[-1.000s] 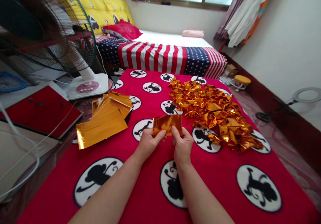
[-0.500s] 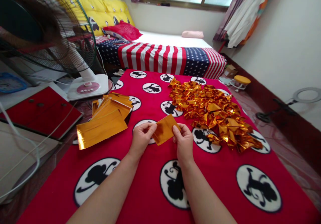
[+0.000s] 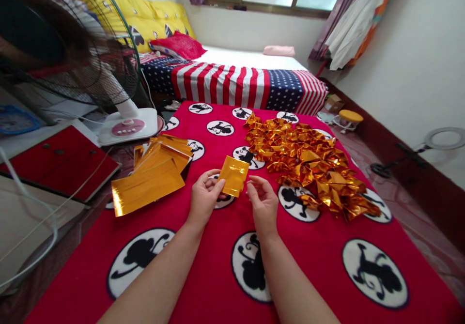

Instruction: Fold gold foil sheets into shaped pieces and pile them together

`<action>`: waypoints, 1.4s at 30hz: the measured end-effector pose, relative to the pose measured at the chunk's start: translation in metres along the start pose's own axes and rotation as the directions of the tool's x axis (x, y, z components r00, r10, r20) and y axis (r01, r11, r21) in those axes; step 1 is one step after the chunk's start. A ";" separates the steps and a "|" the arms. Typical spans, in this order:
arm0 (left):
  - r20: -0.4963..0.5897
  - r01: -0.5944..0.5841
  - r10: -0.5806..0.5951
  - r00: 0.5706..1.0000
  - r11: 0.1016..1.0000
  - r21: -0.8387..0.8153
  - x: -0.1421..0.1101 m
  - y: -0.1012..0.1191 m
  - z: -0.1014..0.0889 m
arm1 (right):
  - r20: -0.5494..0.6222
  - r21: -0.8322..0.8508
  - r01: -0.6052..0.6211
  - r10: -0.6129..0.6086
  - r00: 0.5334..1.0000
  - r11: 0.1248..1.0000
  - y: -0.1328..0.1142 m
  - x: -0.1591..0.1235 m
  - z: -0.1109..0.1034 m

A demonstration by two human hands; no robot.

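A small folded sheet of gold foil paper (image 3: 234, 175) is pinched at its lower left edge by my left hand (image 3: 206, 193). It stands nearly upright above the red patterned cloth (image 3: 203, 275). Just off the sheet's right edge is my right hand (image 3: 263, 200), its thumb and fingers slightly apart with nothing between them. Flat gold foil sheets (image 3: 148, 188) lie in a loose stack on the left. To the right spreads a large group of folded gold foil pieces (image 3: 305, 154), crinkled and puffed out.
An electric fan (image 3: 127, 123) stands left of the cloth, beside a red panel (image 3: 58, 162) and a white cable (image 3: 54, 227). Beyond is a bed (image 3: 225, 79) with a striped and starred cover. A yellow stool (image 3: 350, 115) and a ring light (image 3: 443, 138) stand right.
The foil sheet has turned from slanted to nearly upright and catches more light. My right hand has let go of it, while my left hand keeps its pinch.
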State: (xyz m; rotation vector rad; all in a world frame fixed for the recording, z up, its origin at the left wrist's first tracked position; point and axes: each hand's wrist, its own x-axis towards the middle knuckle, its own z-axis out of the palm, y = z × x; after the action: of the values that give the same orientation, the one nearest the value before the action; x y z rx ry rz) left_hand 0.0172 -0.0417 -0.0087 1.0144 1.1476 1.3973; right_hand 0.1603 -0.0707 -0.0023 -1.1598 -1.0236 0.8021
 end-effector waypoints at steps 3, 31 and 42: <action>0.005 0.016 -0.016 1.000 1.000 0.001 0.001 0.000 0.001 | 0.088 -0.128 0.065 -0.054 0.995 0.990 0.001 -0.001 0.000; 0.194 -0.372 0.329 0.924 0.890 0.265 -0.008 0.013 -0.007 | -0.213 -0.053 -0.083 0.070 0.974 0.995 0.018 0.011 -0.011; 0.308 -0.536 0.443 0.842 0.754 0.380 -0.011 0.005 0.000 | 0.116 -0.452 0.377 -0.365 0.924 0.809 -0.002 -0.001 -0.007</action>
State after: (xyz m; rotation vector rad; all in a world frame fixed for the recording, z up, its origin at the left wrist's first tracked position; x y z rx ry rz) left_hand 0.0178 -0.0526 -0.0034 1.8675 1.1225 1.4036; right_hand 0.1665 -0.0743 -0.0016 -1.2929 -1.4624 0.2536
